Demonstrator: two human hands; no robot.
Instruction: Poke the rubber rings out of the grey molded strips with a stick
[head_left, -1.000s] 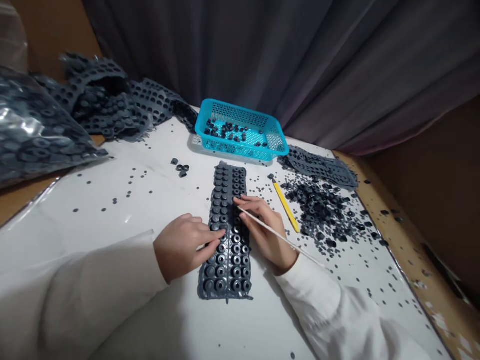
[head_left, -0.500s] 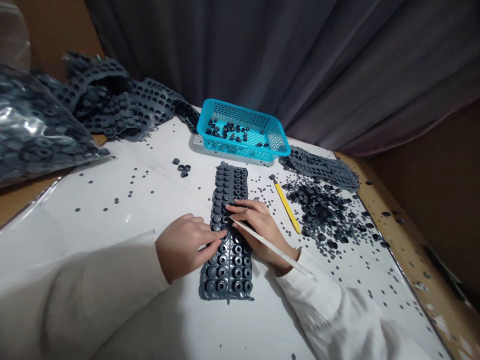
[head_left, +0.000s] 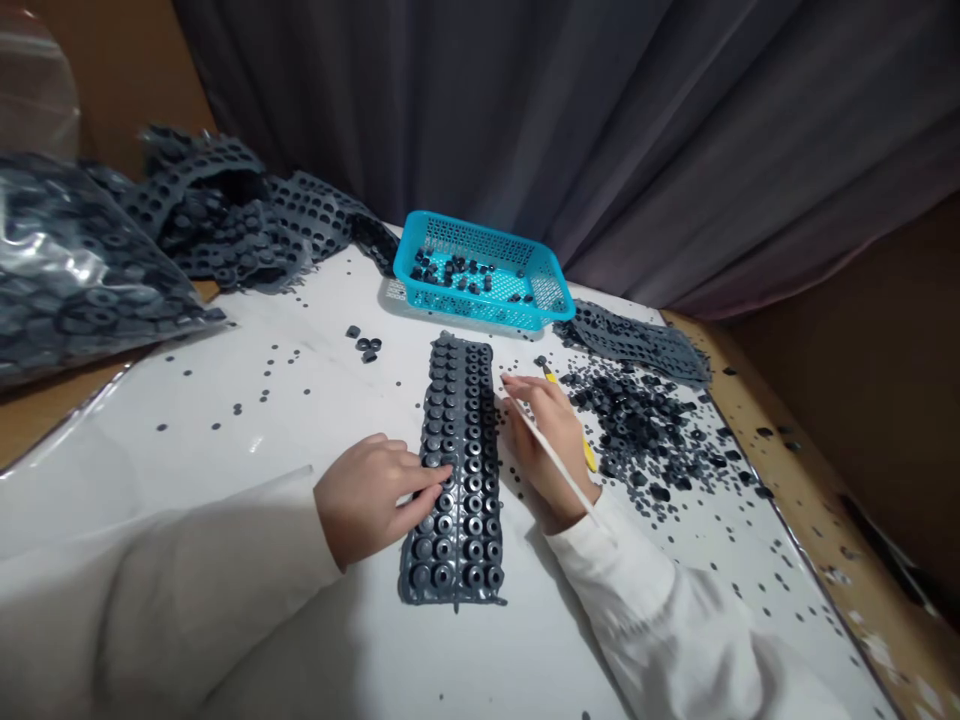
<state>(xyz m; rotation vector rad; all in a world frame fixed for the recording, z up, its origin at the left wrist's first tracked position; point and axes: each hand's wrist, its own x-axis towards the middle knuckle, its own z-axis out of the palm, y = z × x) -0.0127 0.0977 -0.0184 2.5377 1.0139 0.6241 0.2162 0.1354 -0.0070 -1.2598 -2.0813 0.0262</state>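
A dark grey moulded rubber sheet (head_left: pixel 459 440) with rows of round, hollow-centred nubs lies lengthwise in front of me. My left hand (head_left: pixel 379 492) holds it down from its left side, index finger and thumb on the nubs, other fingers folded. Just off the sheet's right edge, my right hand (head_left: pixel 546 440) is closed around a thin white stick-like tool (head_left: pixel 555 458). The tool's tip is near the fingertips, and I cannot make out anything at it. Partly behind that hand lies a yellow-handled craft knife (head_left: pixel 589 455).
A blue basket (head_left: pixel 480 318) with small black pieces stands behind the sheet. Black scraps (head_left: pixel 645 420) pile up at right, near another rubber strip (head_left: pixel 637 342). A filled plastic bag (head_left: pixel 90 270) and heaped sheets (head_left: pixel 225 220) occupy the left back. Several loose pieces (head_left: pixel 365 344) lie left of the sheet.
My right hand has moved right, from over the middle of the sheet to beside its edge, still holding the white tool. My left hand stays on the sheet.
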